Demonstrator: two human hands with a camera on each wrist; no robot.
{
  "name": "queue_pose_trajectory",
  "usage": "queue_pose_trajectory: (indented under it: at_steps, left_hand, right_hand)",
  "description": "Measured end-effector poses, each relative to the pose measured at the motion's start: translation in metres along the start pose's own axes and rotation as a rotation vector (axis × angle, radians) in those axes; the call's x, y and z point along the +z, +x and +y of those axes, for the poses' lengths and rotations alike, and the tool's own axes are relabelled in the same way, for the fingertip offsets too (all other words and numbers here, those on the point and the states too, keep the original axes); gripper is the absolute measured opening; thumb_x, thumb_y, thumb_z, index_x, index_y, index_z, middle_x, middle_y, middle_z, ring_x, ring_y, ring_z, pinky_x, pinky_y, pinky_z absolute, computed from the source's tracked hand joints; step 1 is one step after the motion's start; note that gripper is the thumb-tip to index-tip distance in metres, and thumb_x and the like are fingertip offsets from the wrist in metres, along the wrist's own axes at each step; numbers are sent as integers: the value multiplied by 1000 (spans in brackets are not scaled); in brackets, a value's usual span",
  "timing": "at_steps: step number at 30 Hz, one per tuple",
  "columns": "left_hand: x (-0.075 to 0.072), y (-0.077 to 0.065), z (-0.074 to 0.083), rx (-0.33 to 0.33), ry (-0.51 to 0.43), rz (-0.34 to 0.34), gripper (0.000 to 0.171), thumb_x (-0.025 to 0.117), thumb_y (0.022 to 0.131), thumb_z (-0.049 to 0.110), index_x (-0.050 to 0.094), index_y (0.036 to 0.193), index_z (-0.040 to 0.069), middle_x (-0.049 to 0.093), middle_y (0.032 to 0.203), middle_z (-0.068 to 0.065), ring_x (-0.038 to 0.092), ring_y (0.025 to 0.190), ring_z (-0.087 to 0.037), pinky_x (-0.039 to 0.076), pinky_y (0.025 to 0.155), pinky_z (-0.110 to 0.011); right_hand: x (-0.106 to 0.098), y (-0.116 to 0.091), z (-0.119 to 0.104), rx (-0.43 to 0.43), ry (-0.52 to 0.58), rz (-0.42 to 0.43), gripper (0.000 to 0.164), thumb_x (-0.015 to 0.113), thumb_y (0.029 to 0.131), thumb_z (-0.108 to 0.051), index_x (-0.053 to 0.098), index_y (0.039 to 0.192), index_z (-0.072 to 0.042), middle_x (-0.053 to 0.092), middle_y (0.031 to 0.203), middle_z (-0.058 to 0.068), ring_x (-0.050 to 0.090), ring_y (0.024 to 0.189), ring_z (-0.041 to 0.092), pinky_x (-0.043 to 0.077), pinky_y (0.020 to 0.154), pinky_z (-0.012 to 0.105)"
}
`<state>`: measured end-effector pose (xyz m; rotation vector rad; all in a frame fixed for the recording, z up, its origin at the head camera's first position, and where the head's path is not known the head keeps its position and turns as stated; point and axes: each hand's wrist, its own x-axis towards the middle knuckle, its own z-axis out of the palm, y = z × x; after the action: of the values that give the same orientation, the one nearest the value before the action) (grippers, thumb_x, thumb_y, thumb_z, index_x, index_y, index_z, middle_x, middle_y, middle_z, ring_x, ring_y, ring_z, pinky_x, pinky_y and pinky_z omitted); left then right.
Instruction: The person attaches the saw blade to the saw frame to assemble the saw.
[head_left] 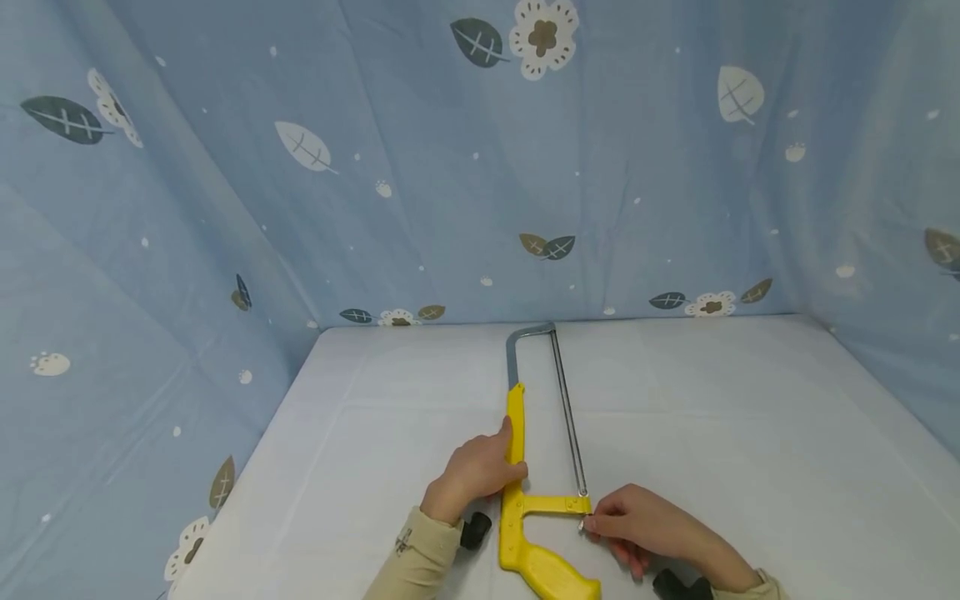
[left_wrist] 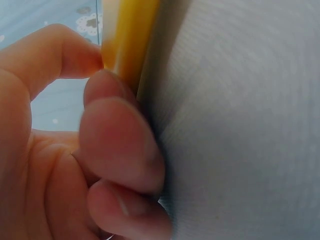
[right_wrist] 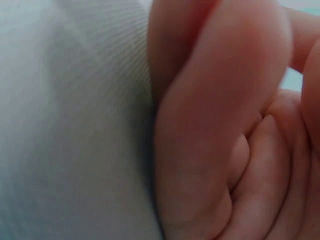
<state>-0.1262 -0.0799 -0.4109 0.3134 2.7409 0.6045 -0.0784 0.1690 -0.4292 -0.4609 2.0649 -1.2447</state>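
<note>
A hacksaw [head_left: 512, 527] lies flat on the white cloth, its yellow handle [head_left: 557, 573] toward me and its grey metal bow [head_left: 513, 358] pointing away. On the right side of the frame runs the thin blade [head_left: 567, 408]. My left hand [head_left: 474, 468] grips the yellow frame tube between thumb and fingers; the left wrist view shows the same yellow tube [left_wrist: 131, 47] pinched there. With thumb and index finger, my right hand [head_left: 651, 523] pinches a small metal wing nut [head_left: 582, 525] at the blade's near end. In the right wrist view its curled fingers [right_wrist: 210, 115] hide the nut.
White cloth [head_left: 712, 417] covers the table under the saw. A blue patterned curtain [head_left: 420, 183] hangs along the back and both sides, close behind the saw's far tip. Dark wrist straps or mounts [head_left: 476, 531] sit below the hands.
</note>
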Motion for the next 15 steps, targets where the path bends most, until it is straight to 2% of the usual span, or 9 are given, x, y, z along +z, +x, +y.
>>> queue_pose_trajectory:
  at_steps: [15]
  left_hand:
    - [1,2,-1,-2,8,7,78,52,79,38,20,142,7,42,59,-1,39,47,-15,32,45,-27]
  right_hand:
    - [-3,2,3,0,22,35,31,59,83,-38,54,82,-7,51,47,1,46,34,12,36,35,23]
